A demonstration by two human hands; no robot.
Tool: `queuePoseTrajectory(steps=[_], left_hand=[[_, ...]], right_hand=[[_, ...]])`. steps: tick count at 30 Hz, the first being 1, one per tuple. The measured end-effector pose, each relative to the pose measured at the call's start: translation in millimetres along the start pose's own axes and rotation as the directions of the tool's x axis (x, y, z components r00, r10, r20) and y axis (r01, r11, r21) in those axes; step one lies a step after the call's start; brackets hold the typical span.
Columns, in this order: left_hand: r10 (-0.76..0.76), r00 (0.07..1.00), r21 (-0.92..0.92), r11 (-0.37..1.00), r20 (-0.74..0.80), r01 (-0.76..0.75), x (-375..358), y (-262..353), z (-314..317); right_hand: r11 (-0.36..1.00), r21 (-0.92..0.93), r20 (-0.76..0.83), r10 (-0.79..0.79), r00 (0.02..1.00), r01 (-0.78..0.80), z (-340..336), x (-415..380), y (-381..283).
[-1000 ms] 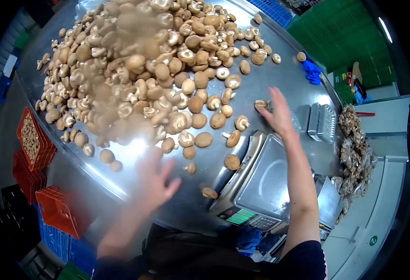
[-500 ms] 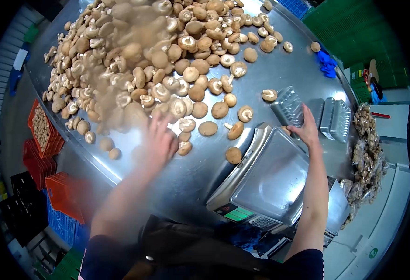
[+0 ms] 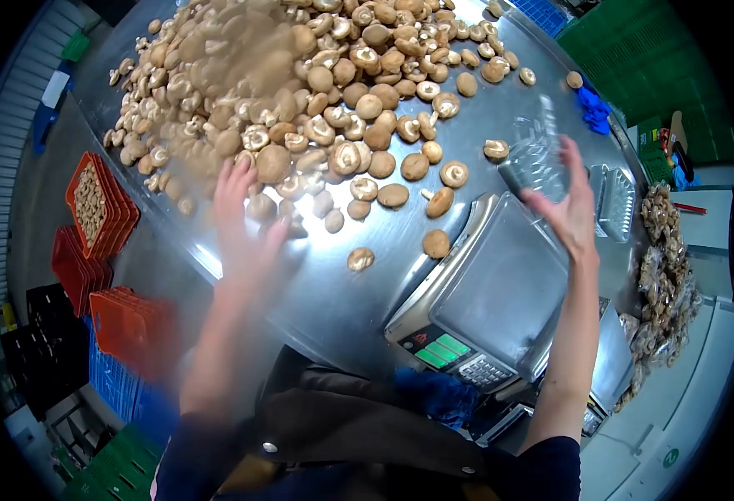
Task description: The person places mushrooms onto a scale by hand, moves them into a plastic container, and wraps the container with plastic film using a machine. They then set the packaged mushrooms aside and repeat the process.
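Note:
A large pile of brown mushrooms [image 3: 358, 83] covers the upper left of the metal table [image 3: 325, 292]. My left hand [image 3: 250, 225], slightly blurred, is at the pile's near edge with its fingers spread beside a big mushroom cap [image 3: 274, 164]. My right hand [image 3: 569, 200] is beyond the far right corner of the scale's metal plate [image 3: 500, 288], thumb and fingers apart. Just beside its fingers is a clear plastic tray [image 3: 534, 159], partly blurred; whether they touch it is unclear. More clear trays [image 3: 615, 203] are to the right of that hand.
Bagged mushrooms [image 3: 663, 275] lie along the right side. A blue glove [image 3: 592, 110] rests near the table's far right edge. Orange crates [image 3: 129, 321] and red crates [image 3: 79, 271] stand at the left, green crates [image 3: 650, 67] at the upper right.
The view has shifted slightly. My left hand has moved left and up along the mushrooms, its fingers now spread. My right hand has opened wider and risen, and the clear tray beside it has moved.

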State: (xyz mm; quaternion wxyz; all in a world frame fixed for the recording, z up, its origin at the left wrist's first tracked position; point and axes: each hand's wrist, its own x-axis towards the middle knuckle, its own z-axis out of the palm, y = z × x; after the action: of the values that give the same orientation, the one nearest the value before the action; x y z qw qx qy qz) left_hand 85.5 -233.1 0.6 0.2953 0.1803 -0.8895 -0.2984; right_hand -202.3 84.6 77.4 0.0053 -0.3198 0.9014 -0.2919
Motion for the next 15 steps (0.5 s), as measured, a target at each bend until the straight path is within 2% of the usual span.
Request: queuePoseTrajectory(steps=[1, 2, 3, 4, 5, 6, 7, 8, 9, 10, 11, 12, 13, 15], left_hand=[[-0.014, 1.000, -0.168, 0.986, 0.011, 0.015, 2, 6, -7], [-0.102, 0.993, -0.324, 0.939, 0.066, 0.118, 5, 23, -12], [-0.099, 0.988, -0.488, 0.861, 0.117, 0.144, 4, 32, -13], [-0.088, 0.964, -0.468, 0.861, 0.252, 0.201, 4, 40, -21], [-0.080, 0.921, -0.440, 0.860, 0.382, 0.257, 0, 45, -28], [-0.103, 0.815, -0.395, 0.836, 0.570, 0.382, -9, 40, -35], [-0.133, 0.643, -0.361, 0.734, 0.754, 0.575, -22, 23, -35], [-0.288, 0.484, -0.310, 0.485, 0.827, 0.818, -33, 29, -41], [-0.388, 0.429, -0.241, 0.446, 0.816, 0.862, -50, 22, -41], [-0.449, 0.358, -0.217, 0.336, 0.818, 0.916, -69, 13, -42], [-0.545, 0.302, -0.168, 0.282, 0.782, 0.945, -90, 5, -43], [-0.592, 0.207, -0.090, 0.221, 0.779, 0.971, -106, 1, -43], [-0.630, 0.109, -0.012, 0.156, 0.769, 0.988, -119, -2, -43], [-0.584, -0.027, -0.030, -0.088, 0.811, 0.996, -139, -3, -39]], right_hand=[[0.984, 0.173, 0.130, -0.070, 0.989, 0.046, 5, -10, -31], [0.959, 0.279, 0.355, -0.146, 0.923, 0.044, 18, -23, -57], [0.926, 0.376, 0.546, -0.239, 0.803, 0.019, 30, -35, -83], [0.877, 0.465, 0.734, -0.302, 0.609, -0.125, 47, -47, -105], [0.770, 0.551, 0.789, -0.355, 0.501, -0.321, 63, -64, -123], [0.549, 0.537, 0.840, -0.411, 0.353, -0.640, 91, -82, -124], [0.352, 0.493, 0.834, -0.451, 0.317, -0.796, 112, -99, -120], [0.139, 0.406, 0.817, -0.497, 0.291, -0.903, 131, -114, -115], [-0.076, 0.282, 0.792, -0.544, 0.277, -0.956, 145, -128, -111], [-0.200, 0.242, 0.859, -0.410, 0.306, -0.949, 153, -142, -108], [-0.325, 0.216, 0.914, -0.265, 0.308, -0.921, 158, -156, -105], [-0.443, 0.206, 0.952, -0.116, 0.284, -0.873, 163, -170, -103], [-0.285, 0.292, 0.952, -0.002, 0.305, -0.913, 172, -189, -102], [0.072, 0.385, 0.897, 0.207, 0.392, -0.920, 190, -223, -104]])
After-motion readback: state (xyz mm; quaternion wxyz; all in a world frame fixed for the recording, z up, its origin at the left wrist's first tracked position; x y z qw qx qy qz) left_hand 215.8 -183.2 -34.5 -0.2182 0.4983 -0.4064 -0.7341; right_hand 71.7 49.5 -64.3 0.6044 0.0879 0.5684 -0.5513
